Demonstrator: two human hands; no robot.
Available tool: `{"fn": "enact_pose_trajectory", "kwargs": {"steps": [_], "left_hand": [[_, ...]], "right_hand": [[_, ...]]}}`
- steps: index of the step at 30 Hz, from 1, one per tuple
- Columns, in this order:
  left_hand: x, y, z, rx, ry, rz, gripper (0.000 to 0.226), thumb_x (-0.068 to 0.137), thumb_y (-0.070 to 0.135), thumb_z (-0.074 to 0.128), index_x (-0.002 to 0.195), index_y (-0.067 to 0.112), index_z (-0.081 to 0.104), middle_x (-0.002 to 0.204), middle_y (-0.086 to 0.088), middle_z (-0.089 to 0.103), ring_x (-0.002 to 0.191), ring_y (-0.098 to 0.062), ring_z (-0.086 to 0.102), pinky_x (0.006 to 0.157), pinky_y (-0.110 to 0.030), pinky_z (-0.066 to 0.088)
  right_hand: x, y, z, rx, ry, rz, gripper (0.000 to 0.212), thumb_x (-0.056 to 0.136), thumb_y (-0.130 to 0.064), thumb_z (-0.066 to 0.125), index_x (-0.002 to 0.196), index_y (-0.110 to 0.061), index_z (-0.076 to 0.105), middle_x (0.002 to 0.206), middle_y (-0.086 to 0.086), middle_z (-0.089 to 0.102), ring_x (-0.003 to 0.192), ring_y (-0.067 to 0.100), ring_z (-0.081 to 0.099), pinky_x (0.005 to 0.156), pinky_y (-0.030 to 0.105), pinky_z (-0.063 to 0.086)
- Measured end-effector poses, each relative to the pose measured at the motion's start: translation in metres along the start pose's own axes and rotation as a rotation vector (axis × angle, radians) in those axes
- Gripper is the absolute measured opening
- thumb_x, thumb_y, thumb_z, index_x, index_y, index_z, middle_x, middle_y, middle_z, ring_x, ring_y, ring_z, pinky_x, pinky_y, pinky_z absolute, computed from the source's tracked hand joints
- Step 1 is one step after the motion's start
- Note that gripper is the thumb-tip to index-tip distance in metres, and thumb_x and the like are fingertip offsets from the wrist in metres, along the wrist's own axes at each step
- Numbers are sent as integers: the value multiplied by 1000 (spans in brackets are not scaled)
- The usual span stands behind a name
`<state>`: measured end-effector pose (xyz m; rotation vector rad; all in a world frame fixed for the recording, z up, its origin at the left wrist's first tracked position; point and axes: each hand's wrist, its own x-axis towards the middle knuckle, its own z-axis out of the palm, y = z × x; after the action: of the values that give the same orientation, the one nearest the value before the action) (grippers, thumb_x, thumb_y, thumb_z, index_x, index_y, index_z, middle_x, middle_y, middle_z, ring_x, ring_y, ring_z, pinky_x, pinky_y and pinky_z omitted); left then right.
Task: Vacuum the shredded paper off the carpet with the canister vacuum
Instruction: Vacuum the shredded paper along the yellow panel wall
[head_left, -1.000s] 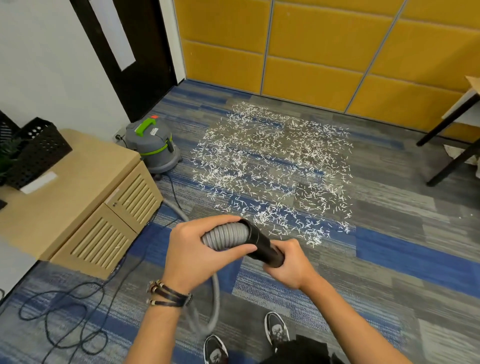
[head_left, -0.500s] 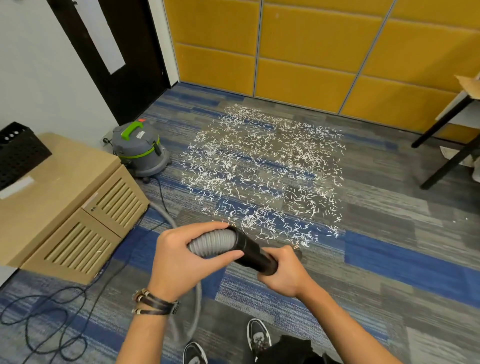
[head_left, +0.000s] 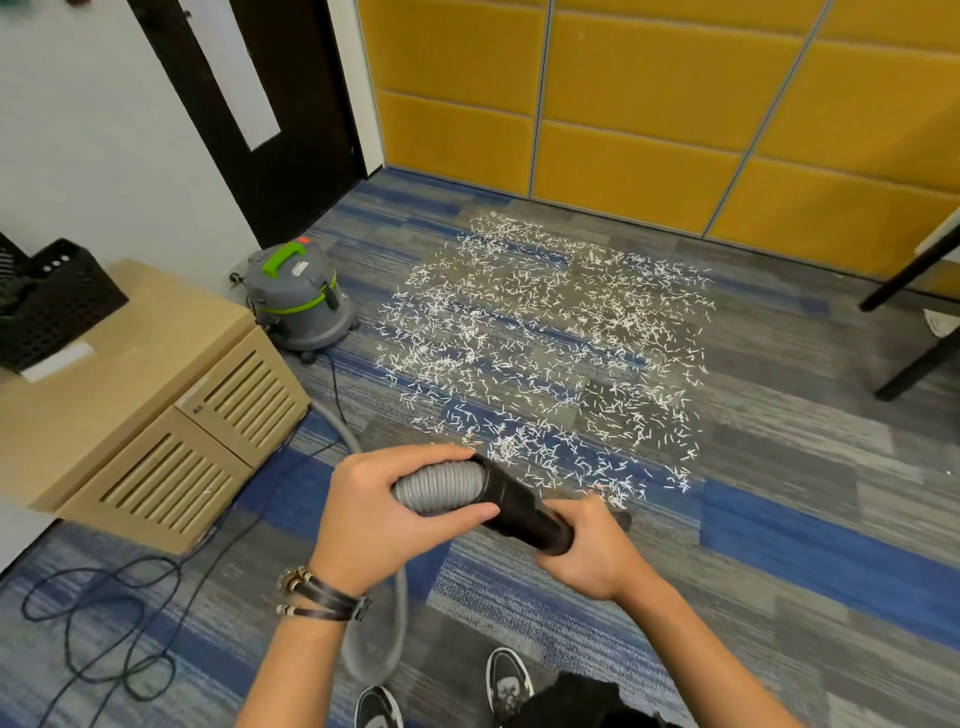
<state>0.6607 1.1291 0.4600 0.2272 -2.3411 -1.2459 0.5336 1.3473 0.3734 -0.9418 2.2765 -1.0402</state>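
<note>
White shredded paper (head_left: 545, 353) lies scattered in a broad patch over the blue and grey carpet (head_left: 779, 519). The grey canister vacuum (head_left: 296, 301) with a green handle stands at the patch's left edge. My left hand (head_left: 374, 519) grips the ribbed grey hose (head_left: 436, 486) where it meets the black nozzle tube (head_left: 519, 506). My right hand (head_left: 592, 551) grips the tube's lower end. The nozzle tip (head_left: 622, 519) points down at the near edge of the paper; most of the tip is hidden behind my right hand.
A low tan cabinet (head_left: 156, 415) with a black perforated basket (head_left: 57, 306) stands to the left. A dark power cord (head_left: 104, 613) loops on the floor beside it. Black table legs (head_left: 914, 322) stand at the right. Yellow wall panels (head_left: 649, 114) close the far side. My shoes (head_left: 506, 680) are below.
The nozzle has gone forward and down toward the near edge of the paper, with both hands keeping their grip. The view has shifted a little.
</note>
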Motion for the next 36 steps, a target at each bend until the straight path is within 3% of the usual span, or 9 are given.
{"fn": "enact_pose_trajectory", "kwargs": {"steps": [4,10,14,20,23,26,29,36], "left_hand": [[0,3,-2,23,17,15,49,65,53,94,107,30,82,103,23,78,93,0,75,85,-18,57],[-1,13,0,1,38,28,53,62,45,98,108,26,81,104,20,79,94,-2,76,85,-16,56],[3,19,15,-38,5,28,52,65,50,95,110,28,81,105,19,79,96,-3,76,86,-18,57],[12,4,38,0,-81,11,49,67,57,92,109,35,80,106,23,78,99,2,74,90,-23,58],[8,-1,47,15,-98,-16,48,66,59,91,108,37,82,104,24,78,96,3,74,89,-26,60],[6,0,41,-12,-83,-9,49,67,58,91,108,33,82,104,24,78,96,2,75,88,-20,58],[5,0,33,-38,-79,12,50,66,55,92,108,30,82,104,22,79,95,-1,75,86,-17,56],[4,15,39,-96,-28,72,53,64,55,92,109,29,80,102,19,79,92,-3,76,84,-15,55]], "right_hand": [[3,-1,5,24,19,-42,30,67,-10,68,60,-29,46,48,-11,45,46,9,41,50,17,26],[2,0,-12,31,-6,-87,19,66,-10,67,63,-17,50,49,-8,41,47,11,35,49,20,26],[-3,13,-28,-12,-25,-84,7,66,-17,65,71,-13,62,53,1,49,48,11,40,49,21,30],[-2,40,-34,-87,21,-22,13,64,-21,65,65,-16,53,53,2,49,48,9,40,50,20,28],[-2,49,-24,-49,25,26,17,64,-18,65,61,-19,49,50,-6,43,47,8,37,50,23,28],[-3,44,-13,17,44,10,20,65,-12,67,60,-22,49,49,-11,41,46,7,36,49,21,28],[-6,37,-4,60,67,-22,10,65,-11,66,65,-12,56,51,-8,41,47,9,35,49,21,27],[-21,31,-20,21,110,-59,9,63,-15,64,71,-10,63,52,-6,44,48,10,38,50,22,29]]}}
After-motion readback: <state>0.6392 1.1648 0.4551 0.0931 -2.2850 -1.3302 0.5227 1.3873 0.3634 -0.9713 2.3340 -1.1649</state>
